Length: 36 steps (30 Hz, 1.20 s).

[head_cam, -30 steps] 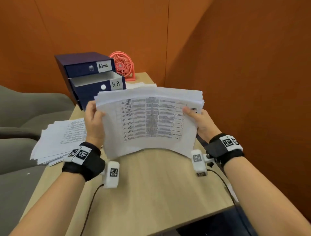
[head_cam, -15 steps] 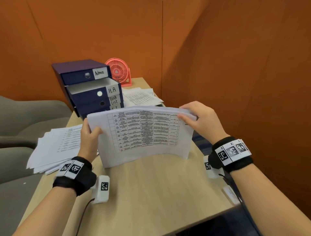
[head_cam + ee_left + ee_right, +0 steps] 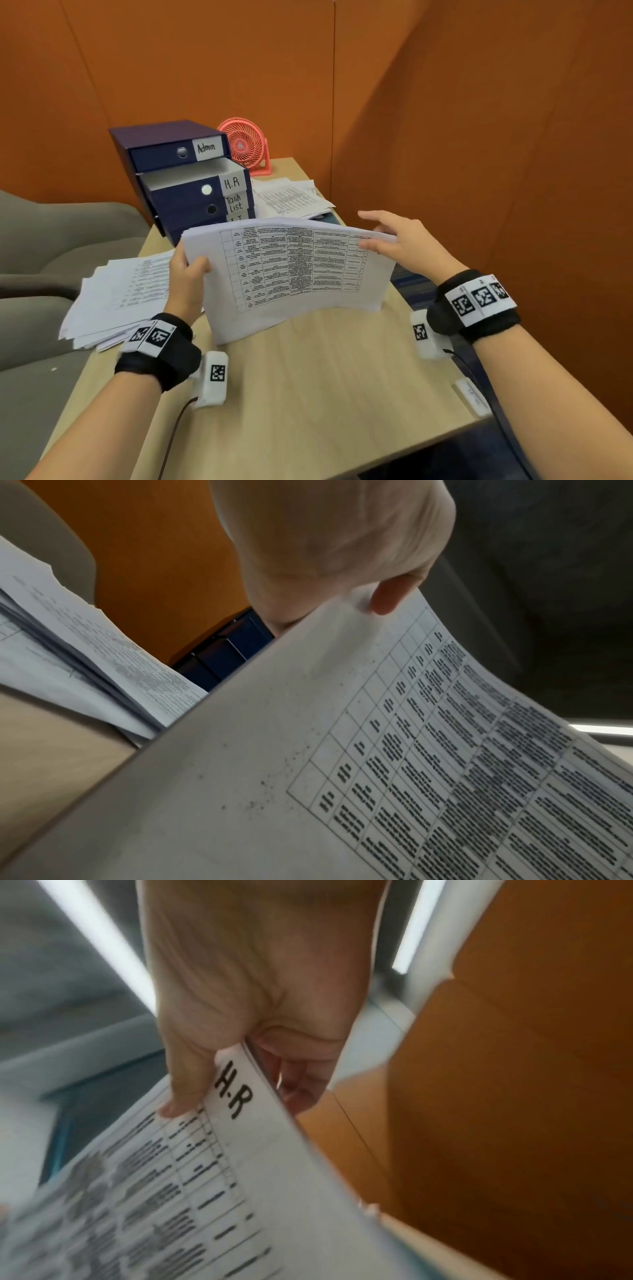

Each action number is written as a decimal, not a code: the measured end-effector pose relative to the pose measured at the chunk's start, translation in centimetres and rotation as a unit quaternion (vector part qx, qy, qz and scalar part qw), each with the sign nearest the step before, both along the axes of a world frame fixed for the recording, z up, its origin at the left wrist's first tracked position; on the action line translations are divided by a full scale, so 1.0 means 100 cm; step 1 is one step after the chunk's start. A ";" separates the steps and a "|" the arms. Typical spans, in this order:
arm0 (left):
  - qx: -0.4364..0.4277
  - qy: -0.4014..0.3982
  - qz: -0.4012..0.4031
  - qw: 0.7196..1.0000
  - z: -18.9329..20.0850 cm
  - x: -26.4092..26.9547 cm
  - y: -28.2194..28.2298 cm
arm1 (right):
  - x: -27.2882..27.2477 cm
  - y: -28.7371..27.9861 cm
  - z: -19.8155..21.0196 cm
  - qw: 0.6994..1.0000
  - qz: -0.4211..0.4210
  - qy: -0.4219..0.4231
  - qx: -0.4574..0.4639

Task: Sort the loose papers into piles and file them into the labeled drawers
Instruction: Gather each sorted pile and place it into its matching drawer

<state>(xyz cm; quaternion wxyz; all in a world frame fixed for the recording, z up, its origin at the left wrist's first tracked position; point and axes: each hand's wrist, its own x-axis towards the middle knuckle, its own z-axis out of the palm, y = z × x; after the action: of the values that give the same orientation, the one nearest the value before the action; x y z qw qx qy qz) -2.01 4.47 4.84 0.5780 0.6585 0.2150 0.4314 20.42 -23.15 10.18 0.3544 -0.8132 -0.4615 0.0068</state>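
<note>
Gripping paper stack (image 3: 294,274) between left hand (image 3: 186,277), right hand (image 3: 407,240)

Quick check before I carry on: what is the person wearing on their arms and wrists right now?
Bare forearms, no sleeves. Each wrist has a black band with a white strip of square black-and-white coded markers. A small white camera block, also marker-tagged, sits beside each band, and a thin dark cable trails from the left one.

On the counter (image 3: 308,394) the drawer unit (image 3: 178,171) stands at 11 o'clock, with the fan (image 3: 245,145) behind it at 12. One paper pile (image 3: 113,298) lies at 9 o'clock, another (image 3: 291,198) at 1, right of the drawers. The held stack (image 3: 291,274) stands on edge at centre, left hand (image 3: 186,277) at its left edge, right hand (image 3: 404,240) at its top right.
</note>
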 end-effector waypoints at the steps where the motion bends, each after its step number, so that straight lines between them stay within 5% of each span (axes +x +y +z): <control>1: -0.009 0.008 -0.002 1.000 0.000 0.001 0.000 | 0.003 0.000 -0.004 0.995 0.002 0.089 0.049; 3: -0.029 0.036 -0.002 0.999 0.000 0.005 -0.002 | 0.008 0.001 -0.016 0.955 0.025 0.263 0.136; 5: -0.036 0.055 0.004 0.998 0.002 0.010 -0.003 | 0.011 0.005 -0.032 0.925 0.062 0.345 0.146; 13: -0.003 -0.058 0.004 0.998 0.024 0.009 0.006 | 0.015 0.008 -0.016 0.912 0.101 0.333 0.217; 19: -0.049 0.055 0.041 0.996 0.001 0.014 -0.001 | 0.009 0.005 -0.067 0.915 0.037 0.382 0.125; 22: 0.148 0.055 0.095 0.983 0.034 0.014 0.003 | 0.000 0.009 -0.034 0.942 -0.002 0.297 0.154; 24: 0.373 0.135 0.062 0.916 0.070 0.015 -0.006 | 0.001 0.014 0.003 0.969 0.015 0.198 0.145; 26: 0.480 0.230 -0.028 0.846 0.106 0.022 -0.024 | -0.002 0.021 0.042 0.987 0.047 0.101 0.117; 29: 0.396 0.209 -0.137 0.883 0.125 0.028 -0.039 | -0.013 0.028 0.085 0.991 0.078 0.036 0.106; 32: 0.333 0.137 -0.109 0.927 0.117 0.021 -0.031 | -0.012 0.028 0.094 0.980 -0.019 -0.023 0.198; 34: 0.232 0.088 -0.099 0.964 0.107 0.012 -0.025 | -0.007 0.028 0.080 0.966 -0.076 0.094 0.229; 36: 0.117 0.046 -0.109 0.986 0.097 0.006 -0.022 | -0.009 0.036 0.054 0.936 -0.007 0.299 0.186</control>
<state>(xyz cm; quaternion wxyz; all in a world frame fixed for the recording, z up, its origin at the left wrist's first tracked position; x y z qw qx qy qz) -1.43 2.32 14.54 0.5298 0.7603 0.1160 0.3575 19.57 -19.59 15.57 0.6214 -0.6960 -0.3218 0.1610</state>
